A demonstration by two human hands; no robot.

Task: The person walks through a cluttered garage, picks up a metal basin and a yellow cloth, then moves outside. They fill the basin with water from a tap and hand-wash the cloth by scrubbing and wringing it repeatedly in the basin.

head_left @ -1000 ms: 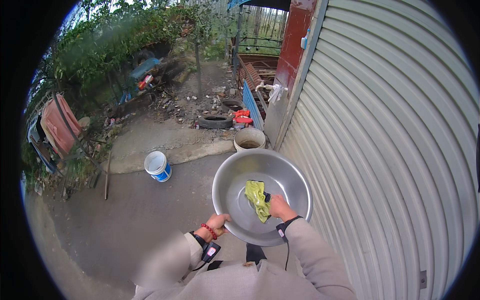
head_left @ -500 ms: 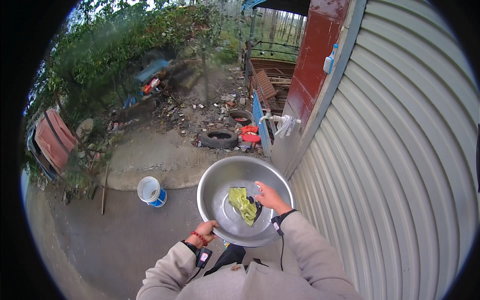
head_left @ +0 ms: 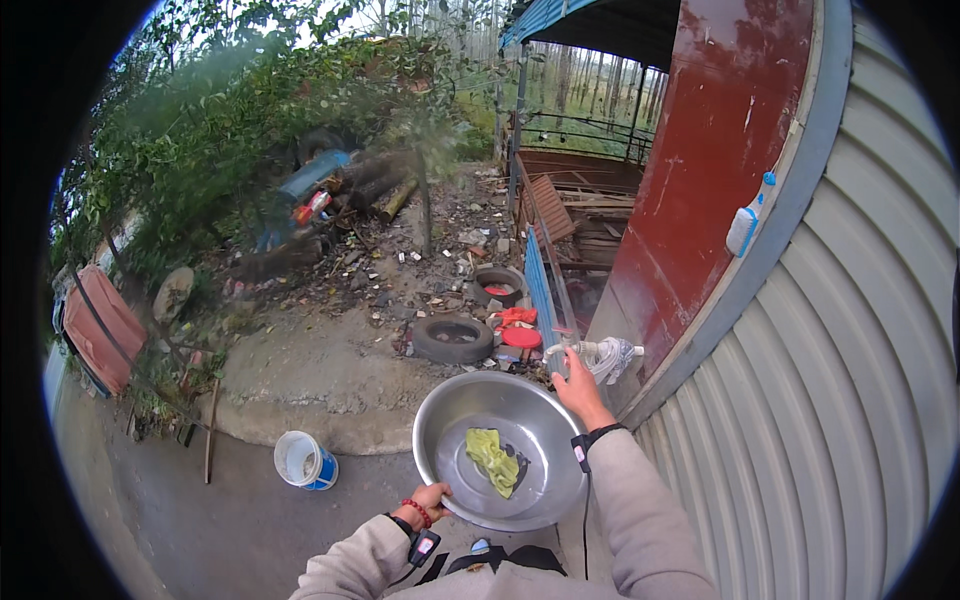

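At the near centre, a round silver metal basin [head_left: 480, 400] holds a crumpled yellow-green cloth [head_left: 490, 460]. The left hand [head_left: 430, 502] has its fingers pinching the basin's near left rim. Above its far right side, the right hand [head_left: 580, 388] is at a white plastic tap [head_left: 590, 349], fingers partly spread; contact cannot be told. Left stands a white-and-blue plastic bucket [head_left: 305, 462].

Outdoor yard [head_left: 225, 525], corrugated wall [head_left: 840, 400], 2 tyres [head_left: 453, 350], rubble-strewn ground [head_left: 385, 285], leafy trees [head_left: 230, 140]
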